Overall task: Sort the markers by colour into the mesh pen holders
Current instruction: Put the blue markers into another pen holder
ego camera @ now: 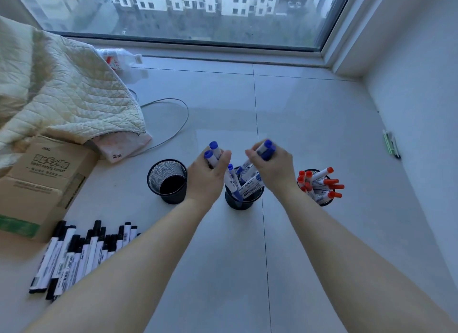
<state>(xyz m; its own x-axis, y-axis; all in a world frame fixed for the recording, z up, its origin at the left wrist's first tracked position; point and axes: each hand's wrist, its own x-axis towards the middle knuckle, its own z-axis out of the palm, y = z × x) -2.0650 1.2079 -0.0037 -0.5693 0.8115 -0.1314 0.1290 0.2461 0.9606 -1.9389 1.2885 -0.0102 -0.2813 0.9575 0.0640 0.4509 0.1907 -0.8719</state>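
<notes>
Three black mesh pen holders stand in a row on the pale floor. The left holder [167, 181] is empty. The middle holder [244, 200] has several blue markers [250, 184] in it. Red markers [322, 184] fill the right holder [324, 201]. My left hand [207, 174] grips two blue markers [213, 151] just above and left of the middle holder. My right hand [272, 166] grips blue markers [266, 148] above that holder's right side. Several black markers [76, 253] lie in a pile at the lower left.
A cardboard box [42, 181] lies left of the holders, with a quilted cream blanket [57, 92] draped above it. A grey cable [173, 119] loops on the floor behind. A plastic bottle [121, 57] lies by the window. Green pens [391, 144] lie along the right wall.
</notes>
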